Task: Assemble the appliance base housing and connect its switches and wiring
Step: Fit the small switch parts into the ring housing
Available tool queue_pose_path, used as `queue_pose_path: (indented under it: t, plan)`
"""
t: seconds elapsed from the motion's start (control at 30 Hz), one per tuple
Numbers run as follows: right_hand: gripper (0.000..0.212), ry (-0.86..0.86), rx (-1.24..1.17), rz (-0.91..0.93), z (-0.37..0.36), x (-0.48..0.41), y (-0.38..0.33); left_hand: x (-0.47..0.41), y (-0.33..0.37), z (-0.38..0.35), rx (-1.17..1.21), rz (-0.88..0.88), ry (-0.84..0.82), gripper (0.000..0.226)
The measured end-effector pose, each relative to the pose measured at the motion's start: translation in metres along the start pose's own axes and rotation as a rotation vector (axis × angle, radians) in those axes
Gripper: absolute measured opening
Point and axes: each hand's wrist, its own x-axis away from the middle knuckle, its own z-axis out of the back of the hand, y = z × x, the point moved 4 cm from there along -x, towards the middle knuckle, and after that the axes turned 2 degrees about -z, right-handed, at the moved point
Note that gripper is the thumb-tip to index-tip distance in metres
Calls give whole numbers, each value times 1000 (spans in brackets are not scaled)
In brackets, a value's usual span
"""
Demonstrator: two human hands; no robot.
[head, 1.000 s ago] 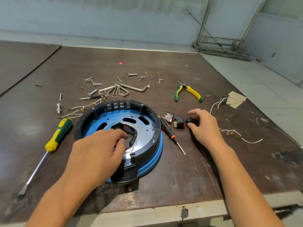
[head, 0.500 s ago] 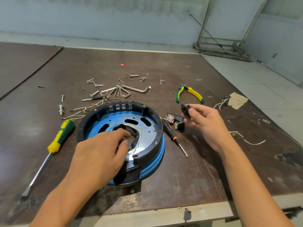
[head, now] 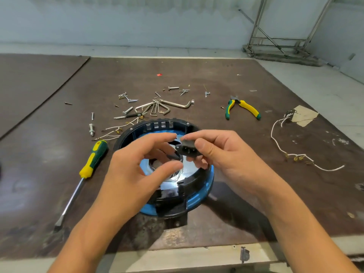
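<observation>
The right hand pinches a small black plastic pinned socket just above the round black-and-blue plastic base housing. The left hand hovers beside it, fingers spread, empty. The socket probably wants squaring to its rim opening before pressing home. Under both hands, the housing holds a shiny metal plate.

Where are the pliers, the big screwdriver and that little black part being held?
pliers [head: 249, 108]: head view, yellow handle.
screwdriver [head: 93, 158]: head view, green and yellow handle.
black part [head: 185, 149]: head view, its pinned front face.

screwdriver left of housing | pliers right-behind | hex keys behind | wires right
</observation>
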Motion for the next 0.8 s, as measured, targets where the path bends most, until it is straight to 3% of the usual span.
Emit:
queue_pose_path:
  t: [0.13, 0.27, 0.5, 0.8]
  plan:
    - [24, -49, 170, 66, -20, -1, -8, -2, 1, 3, -44, -40, 47, 16]
    - [30, -122, 440, 54, -24, 1, -8, 0, -8, 13, -45, 9, -31, 16]
    - [37, -252, 704, 88, -25, 1, -4, 11, -13, 15, -37, 82, -121, 10]
    - [31, -210, 691, 147, -31, 1, -6, 12, -18, 22, -84, 105, -228, 13]
